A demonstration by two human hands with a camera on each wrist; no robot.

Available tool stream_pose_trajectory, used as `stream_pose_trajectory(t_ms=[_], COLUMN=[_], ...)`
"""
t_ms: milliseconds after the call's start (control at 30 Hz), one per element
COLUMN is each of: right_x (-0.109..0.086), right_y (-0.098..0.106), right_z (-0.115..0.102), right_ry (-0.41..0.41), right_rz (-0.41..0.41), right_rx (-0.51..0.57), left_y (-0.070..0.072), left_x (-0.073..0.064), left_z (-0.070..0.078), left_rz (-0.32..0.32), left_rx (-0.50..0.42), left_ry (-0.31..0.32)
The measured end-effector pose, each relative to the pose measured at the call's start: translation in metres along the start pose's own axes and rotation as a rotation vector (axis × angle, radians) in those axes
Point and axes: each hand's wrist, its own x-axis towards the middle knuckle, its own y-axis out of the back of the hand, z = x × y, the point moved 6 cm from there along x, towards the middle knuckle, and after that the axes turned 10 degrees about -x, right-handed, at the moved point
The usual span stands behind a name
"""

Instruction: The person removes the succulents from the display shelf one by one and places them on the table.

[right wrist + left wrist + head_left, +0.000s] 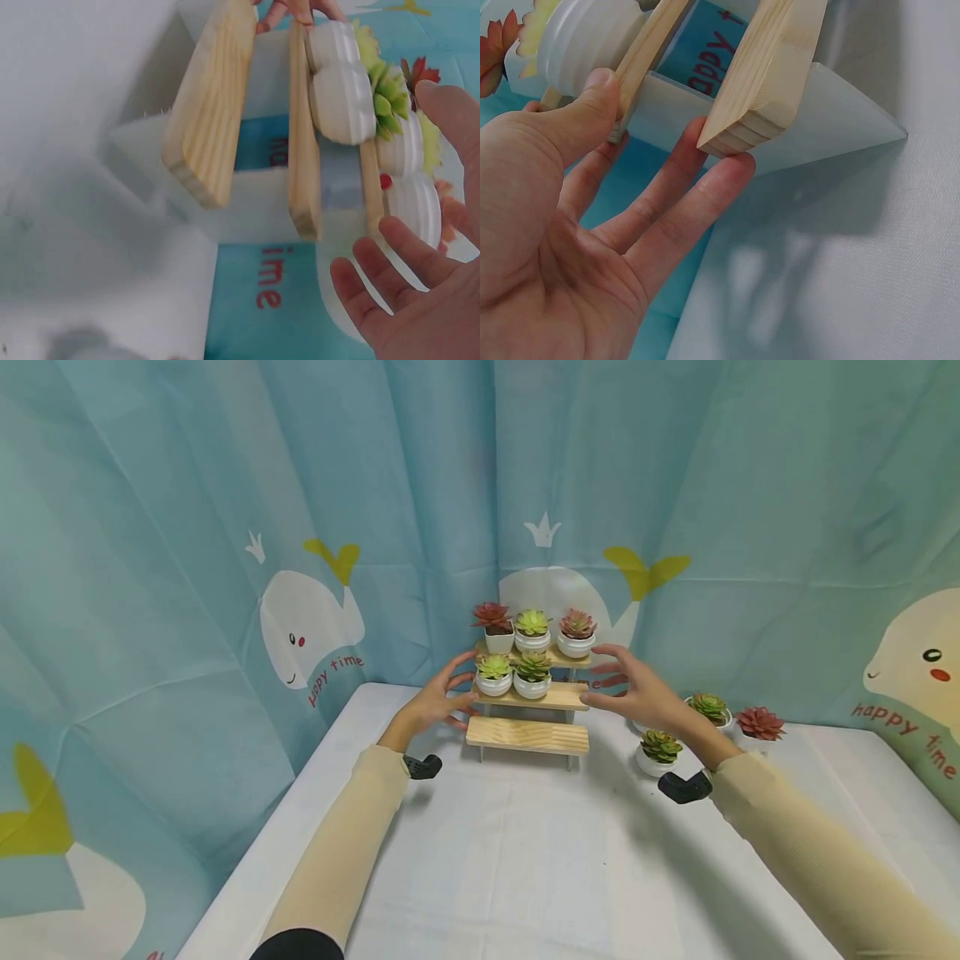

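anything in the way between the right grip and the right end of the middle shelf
Nothing visible stands between the right grip and the right end of the middle shelf. The darker green succulent on that shelf sits left of its bare end, and the potted plants on the table stand right of the shelf.

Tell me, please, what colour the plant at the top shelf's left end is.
The plant is dark red, shown best in the head view.

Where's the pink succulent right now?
In the head view, the pink succulent sits at the right end of the top shelf, right of a light-green succulent, near the right hand.
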Motion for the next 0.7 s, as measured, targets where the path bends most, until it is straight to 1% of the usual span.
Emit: stream_pose_trajectory(t_ms=[167,300,567,700], right_x=[0.007,0.014,0.026,0.032], right_y=[-0.014,-0.024,-0.039,-0.045], right_z=[-0.003,-0.006,-0.014,-0.013], right_ry=[0.003,0.004,0.019,0.0], right_rz=[-0.009,0.007,0.042,0.059], right_rx=[0.066,0.095,0.104,0.109], left_y=[0.0,-0.001,-0.003,-0.002], left_x=[0.0,-0.001,-0.004,-0.004], left_z=[0.001,0.001,0.003,0.003], left_rz=[0.001,0.001,0.0,-0.002], left_rx=[0.0,0.005,0.016,0.011], left_ry=[0.003,0.0,-0.01,-0.011])
